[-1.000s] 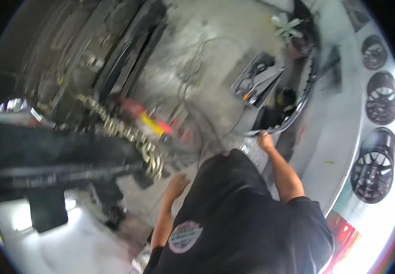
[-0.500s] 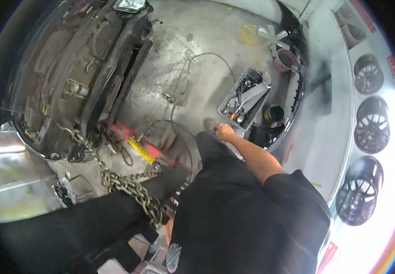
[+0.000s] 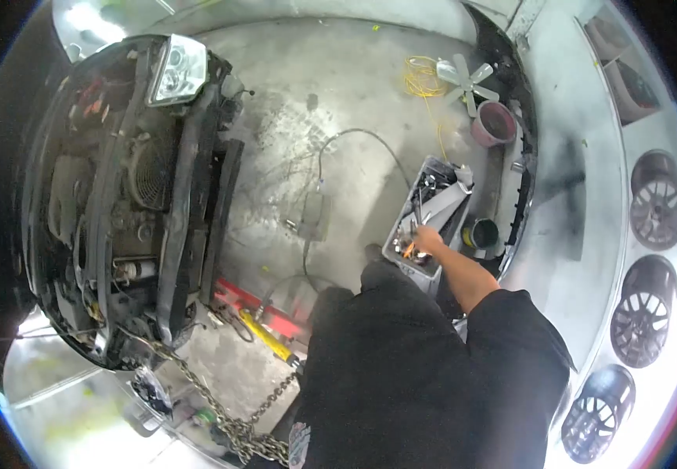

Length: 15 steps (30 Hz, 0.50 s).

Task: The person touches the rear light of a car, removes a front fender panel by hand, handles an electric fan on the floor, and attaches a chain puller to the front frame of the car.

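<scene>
My right hand (image 3: 429, 239) is over the near end of a grey plastic bin (image 3: 390, 248). Its fingers look curled together among the bin's contents, and what they hold, if anything, cannot be made out. Beside them lie metal tools and a small orange item (image 3: 409, 251). A long grey panel (image 3: 445, 205) leans out of the bin's far end. My left hand is out of view.
To the left stands a car with its front end stripped (image 3: 147, 180). A heavy chain (image 3: 225, 418) runs from it, near a yellow cylinder (image 3: 268, 336) and red beam (image 3: 276, 319). A hose (image 3: 385, 143) crosses the floor. Beyond the bin are a bucket (image 3: 494, 123) and fan (image 3: 468, 83).
My right hand has moved from beside the bin to over its near end. The view has shifted, showing more of the car's front. The glimpse of my left hand is gone.
</scene>
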Available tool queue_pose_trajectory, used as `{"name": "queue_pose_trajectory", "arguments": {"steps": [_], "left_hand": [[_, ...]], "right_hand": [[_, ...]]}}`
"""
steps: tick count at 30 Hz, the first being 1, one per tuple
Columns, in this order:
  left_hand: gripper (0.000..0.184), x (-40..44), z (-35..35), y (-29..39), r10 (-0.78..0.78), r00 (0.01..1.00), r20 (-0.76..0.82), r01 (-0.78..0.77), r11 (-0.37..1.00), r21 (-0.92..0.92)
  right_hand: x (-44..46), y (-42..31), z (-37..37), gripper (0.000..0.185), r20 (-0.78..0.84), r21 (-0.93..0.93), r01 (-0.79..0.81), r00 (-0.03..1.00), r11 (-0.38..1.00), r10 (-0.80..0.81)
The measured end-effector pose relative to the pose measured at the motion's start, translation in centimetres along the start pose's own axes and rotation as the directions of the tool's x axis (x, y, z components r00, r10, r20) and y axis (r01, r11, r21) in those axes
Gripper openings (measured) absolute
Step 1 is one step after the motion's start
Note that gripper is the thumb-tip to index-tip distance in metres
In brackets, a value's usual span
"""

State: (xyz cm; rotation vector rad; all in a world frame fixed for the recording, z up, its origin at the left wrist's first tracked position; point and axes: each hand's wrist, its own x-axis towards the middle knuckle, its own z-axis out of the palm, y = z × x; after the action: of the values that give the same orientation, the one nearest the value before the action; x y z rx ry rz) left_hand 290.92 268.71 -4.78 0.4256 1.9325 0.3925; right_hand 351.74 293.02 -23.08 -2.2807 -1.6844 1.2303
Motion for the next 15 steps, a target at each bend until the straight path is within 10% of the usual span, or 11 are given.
{"name": "queue_pose_trajectory", "arguments": {"steps": [4,10,15], "left_hand": [[0.045,4.6,2.9,7.2,-0.015,0.999,0.044,0.014,0.999,0.033],[0.044,13.8,5.8,18.1,-0.017,0.988,0.151,-0.001,0.993,0.122],[0.044,22.5,7.8,30.1,-0.003,0.969,0.246,-0.032,0.990,0.136]], "right_hand": [[-1.5,1.0,-4.0,0.033,-0.041,-0.065,-0.267,0.963,0.961,0.265],[9.3,-2.1,-2.8,0.030,-0.034,0.051,-0.214,0.976,0.975,0.216],[14.7,-11.3,-12.5,0.031,-0.349,0.220,0.126,0.936,0.967,-0.042]]}}
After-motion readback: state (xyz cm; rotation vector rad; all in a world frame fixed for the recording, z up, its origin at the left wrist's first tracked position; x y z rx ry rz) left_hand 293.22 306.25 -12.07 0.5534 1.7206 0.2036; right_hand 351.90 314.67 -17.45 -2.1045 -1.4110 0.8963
